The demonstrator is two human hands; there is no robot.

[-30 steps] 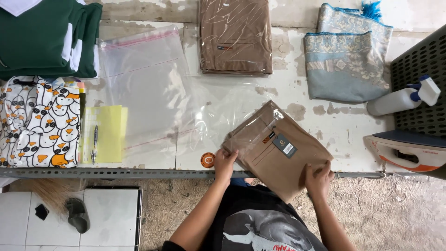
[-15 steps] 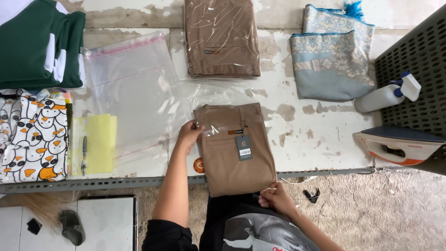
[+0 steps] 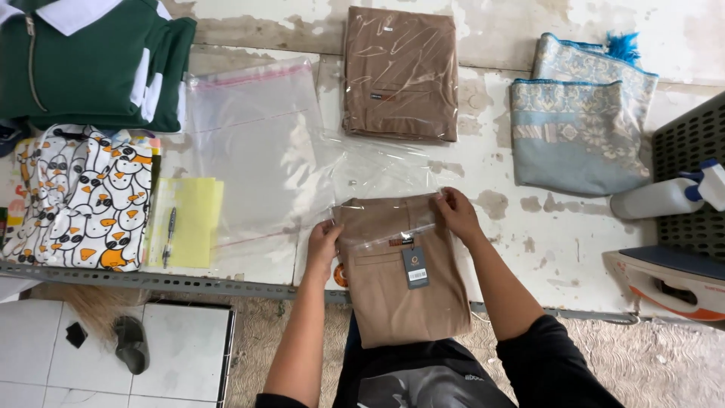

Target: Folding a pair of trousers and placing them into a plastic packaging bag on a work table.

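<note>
Hands of a person standing at a worn white table (image 3: 529,249), seen from above. Nearest the viewer, a folded tan pair of trousers (image 3: 404,279) lies half over the table's front edge, with a dark hang tag (image 3: 414,267) on its upper part. The left hand (image 3: 323,245) grips the upper left corner of the trousers, fingers closed on the cloth and on the mouth of a clear plastic bag (image 3: 377,177). The right hand (image 3: 455,213) pinches the upper right corner in the same way, thumb and fingers closed on cloth and plastic together. The bag's open edge lies over the top of the trousers; the rest of it lies flat on the table beyond.

To the left along the front edge sit a yellow paper pad (image 3: 192,223) with a pen (image 3: 169,236) on it, then a folded white garment printed with penguins (image 3: 83,200). To the right, a clothes iron (image 3: 668,279) rests near the edge, with a white spray bottle (image 3: 668,196) just behind it.

Farther back, a second, empty clear bag (image 3: 249,121) lies flat left of centre. At the far edge are a folded green garment with white trim (image 3: 91,64), a bagged folded brown garment (image 3: 400,72), and a folded pale blue patterned cloth (image 3: 578,125).
</note>
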